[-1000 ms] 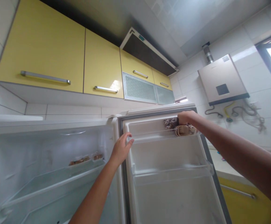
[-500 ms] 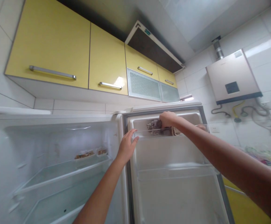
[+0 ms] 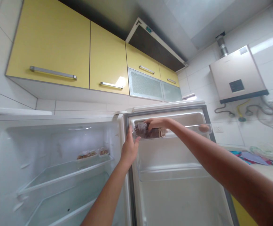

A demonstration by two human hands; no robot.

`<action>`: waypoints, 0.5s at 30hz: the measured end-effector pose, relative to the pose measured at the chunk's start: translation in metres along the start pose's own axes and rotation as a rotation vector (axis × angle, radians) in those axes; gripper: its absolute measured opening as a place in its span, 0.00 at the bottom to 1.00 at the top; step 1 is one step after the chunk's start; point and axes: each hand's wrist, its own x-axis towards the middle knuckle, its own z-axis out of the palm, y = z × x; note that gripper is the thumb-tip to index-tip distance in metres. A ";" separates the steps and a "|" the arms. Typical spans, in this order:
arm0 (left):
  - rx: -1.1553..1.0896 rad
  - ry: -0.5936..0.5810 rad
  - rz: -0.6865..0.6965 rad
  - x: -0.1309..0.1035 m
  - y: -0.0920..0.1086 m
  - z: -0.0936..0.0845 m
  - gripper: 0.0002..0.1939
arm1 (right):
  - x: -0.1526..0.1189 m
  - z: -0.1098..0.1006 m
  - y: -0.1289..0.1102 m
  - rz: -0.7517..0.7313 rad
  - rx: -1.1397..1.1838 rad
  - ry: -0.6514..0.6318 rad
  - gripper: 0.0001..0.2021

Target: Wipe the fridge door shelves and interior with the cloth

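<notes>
My right hand [image 3: 158,123] reaches into the top door shelf [image 3: 185,128] of an opened fridge. Its fingers are closed on a bunched grey-brown cloth [image 3: 141,129], which lies inside the shelf at the left end. My left hand [image 3: 129,149] is at that same end, fingers stretched upward along the door's inner edge and thumb apart, touching the front of the clear shelf. A brown egg-like thing [image 3: 204,127] sits at the right end of the shelf.
The fridge interior on the left has glass shelves [image 3: 65,179], with small food packs [image 3: 86,154] on the upper one. Yellow wall cupboards [image 3: 51,44] hang above. At right are a water heater [image 3: 238,73] and a counter with colourful bags [image 3: 256,158].
My right hand has slid the cloth leftward along the door shelf, uncovering the egg-like thing. My left hand's fingers have straightened upward at the shelf's end. The view has shifted slightly.
</notes>
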 end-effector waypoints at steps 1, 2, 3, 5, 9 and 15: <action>0.013 -0.010 -0.007 0.000 0.001 -0.001 0.37 | -0.003 -0.003 0.003 0.029 0.039 -0.038 0.26; 0.024 -0.016 -0.004 0.000 0.002 -0.003 0.37 | -0.006 -0.007 0.006 0.064 0.068 -0.068 0.26; 0.038 -0.019 0.008 -0.001 0.004 -0.004 0.36 | -0.010 -0.011 0.009 0.103 0.089 -0.091 0.25; 0.076 -0.022 0.044 -0.001 0.005 -0.006 0.32 | -0.018 -0.021 0.018 0.180 0.108 -0.116 0.26; 0.137 -0.029 0.083 0.000 0.006 -0.008 0.26 | -0.040 -0.044 0.039 0.305 0.071 -0.113 0.27; 0.143 -0.030 0.112 0.001 0.007 -0.012 0.25 | -0.079 -0.071 0.063 0.415 -0.178 0.034 0.20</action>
